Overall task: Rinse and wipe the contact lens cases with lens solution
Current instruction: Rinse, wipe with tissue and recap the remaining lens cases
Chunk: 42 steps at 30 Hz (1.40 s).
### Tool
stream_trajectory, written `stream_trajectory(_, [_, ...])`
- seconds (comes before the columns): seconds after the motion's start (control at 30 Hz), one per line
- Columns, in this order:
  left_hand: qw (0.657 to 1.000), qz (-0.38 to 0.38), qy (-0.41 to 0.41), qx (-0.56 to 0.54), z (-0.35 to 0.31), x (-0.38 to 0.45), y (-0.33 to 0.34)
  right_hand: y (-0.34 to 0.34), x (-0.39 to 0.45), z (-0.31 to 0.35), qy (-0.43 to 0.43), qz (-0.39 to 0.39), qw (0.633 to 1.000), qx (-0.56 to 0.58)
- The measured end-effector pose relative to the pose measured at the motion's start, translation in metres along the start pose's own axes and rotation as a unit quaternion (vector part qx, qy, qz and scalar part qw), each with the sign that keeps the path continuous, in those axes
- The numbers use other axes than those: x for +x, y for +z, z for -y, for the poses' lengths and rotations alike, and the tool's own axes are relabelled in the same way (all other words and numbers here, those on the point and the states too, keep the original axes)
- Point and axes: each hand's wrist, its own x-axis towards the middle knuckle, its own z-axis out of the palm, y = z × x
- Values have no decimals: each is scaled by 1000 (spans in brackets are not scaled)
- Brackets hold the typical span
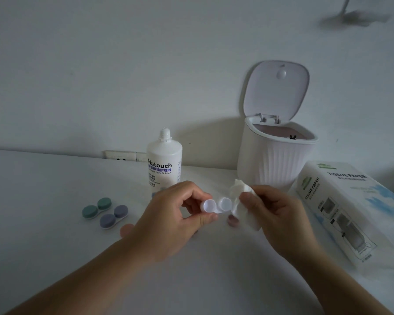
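My left hand pinches an open white contact lens case above the table, its two empty wells facing me. My right hand holds a crumpled white tissue against the case's right end. A small brownish cap lies on the table just below the tissue. The uncapped lens solution bottle stands upright behind my left hand. Two closed cases lie at the left, one green and one purple.
A small white bin with its lid flipped up stands at the back right against the wall. A tissue paper pack lies at the right. A wall socket sits behind the table's far edge.
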Motion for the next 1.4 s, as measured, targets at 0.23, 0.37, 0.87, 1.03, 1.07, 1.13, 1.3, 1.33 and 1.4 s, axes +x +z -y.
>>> stream_trajectory(0.23, [1000, 9, -6, -17, -3, -1, -4, -41, -2, -7, -16, -10, 972, -236])
stream_trajectory(0.37, [1000, 10, 3, -17, -3, 0, -3, -61, -18, -14, 12, 42, 906, -421])
stream_trajectory(0.87, [992, 36, -71, -94, -2, 1, -4, -55, -12, -13, 84, 151, 778, -604])
stream_trajectory(1.03, [993, 33, -75, -87, -1, 1, -3, -49, -4, -4, 22, 103, 842, -529])
stream_trajectory(1.07, [992, 33, -78, -89, 0, 1, -3, -45, -2, 0, 7, 105, 879, -464])
stream_trajectory(1.13, [991, 35, -85, -102, 1, 2, -3, -35, 4, 9, 17, 155, 934, -321])
stream_trajectory(1.3, [982, 32, -110, -148, 0, 5, -1, -12, 22, 20, 86, 236, 967, -49])
stream_trajectory(1.33, [982, 26, -111, -151, 1, 5, -1, -9, 24, 20, 89, 236, 968, -17])
stream_trajectory(1.4, [984, 20, -107, -144, 3, 6, -2, -5, 25, 17, 83, 236, 968, 32])
